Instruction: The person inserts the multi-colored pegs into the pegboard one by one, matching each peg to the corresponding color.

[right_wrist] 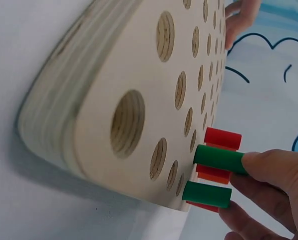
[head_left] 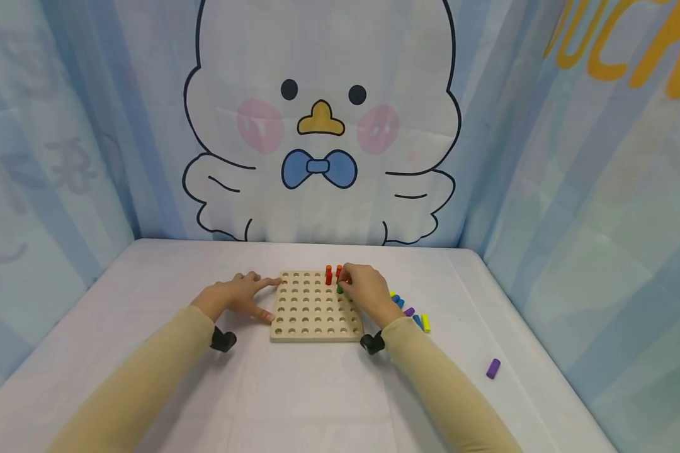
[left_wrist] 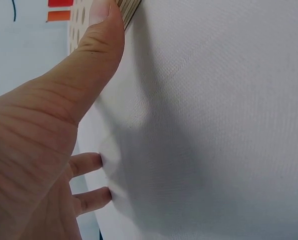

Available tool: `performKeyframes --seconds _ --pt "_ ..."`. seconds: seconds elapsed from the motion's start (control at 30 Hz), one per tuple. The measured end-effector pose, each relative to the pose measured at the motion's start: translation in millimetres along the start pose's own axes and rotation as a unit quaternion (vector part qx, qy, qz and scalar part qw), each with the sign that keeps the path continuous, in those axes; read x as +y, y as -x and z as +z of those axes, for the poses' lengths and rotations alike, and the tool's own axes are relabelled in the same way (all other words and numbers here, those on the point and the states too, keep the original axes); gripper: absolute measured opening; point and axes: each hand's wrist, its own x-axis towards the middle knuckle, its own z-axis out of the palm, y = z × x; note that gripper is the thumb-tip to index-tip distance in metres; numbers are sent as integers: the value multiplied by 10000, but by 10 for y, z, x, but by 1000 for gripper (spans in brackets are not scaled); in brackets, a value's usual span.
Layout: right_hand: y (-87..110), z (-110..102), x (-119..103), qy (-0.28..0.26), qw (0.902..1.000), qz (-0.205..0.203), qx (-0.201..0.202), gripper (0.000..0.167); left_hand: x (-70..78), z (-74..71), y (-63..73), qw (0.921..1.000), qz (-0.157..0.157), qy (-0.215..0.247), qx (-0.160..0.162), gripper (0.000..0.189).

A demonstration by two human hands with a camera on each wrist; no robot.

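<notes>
A pale wooden pegboard (head_left: 311,340) with rows of round holes lies on the table. At its left edge, my left hand (head_left: 232,296) touches it with an outstretched index finger and the thumb (left_wrist: 101,30). My right hand (head_left: 369,290) is over the back right part of the board. Between its thumb and fingers it pinches a green peg (right_wrist: 217,158), whose lower end meets the board's surface. A second green peg (right_wrist: 207,194) stands in the board, right at the fingertips. Behind these, red pegs (head_left: 328,275) stand upright along the back row, partly hidden by the hand.
To the right of the board lie loose pegs, among them a yellow peg (head_left: 425,323), a blue peg (head_left: 417,321) and a purple peg (head_left: 410,311). Another purple peg (head_left: 493,369) lies apart, nearer the table's right edge. A printed curtain (head_left: 317,207) hangs behind the table.
</notes>
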Motion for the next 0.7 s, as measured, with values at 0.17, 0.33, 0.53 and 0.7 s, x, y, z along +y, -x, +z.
performKeyframes --seconds 0.17,0.33,0.53,0.7 --pt "-6 10 -5 92 10000 5 24 8 -1 -8 3 10000 27 -5 8 104" --pt "-20 -11 -4 155 9999 44 31 6 5 -23 5 10000 23 -38 7 104" --pt "-30 -9 -17 117 9999 98 12 4 4 -26 7 10000 9 -18 3 104" --pt "-19 32 0 51 9999 -54 137 6 -9 0 -9 10000 -24 13 -35 104"
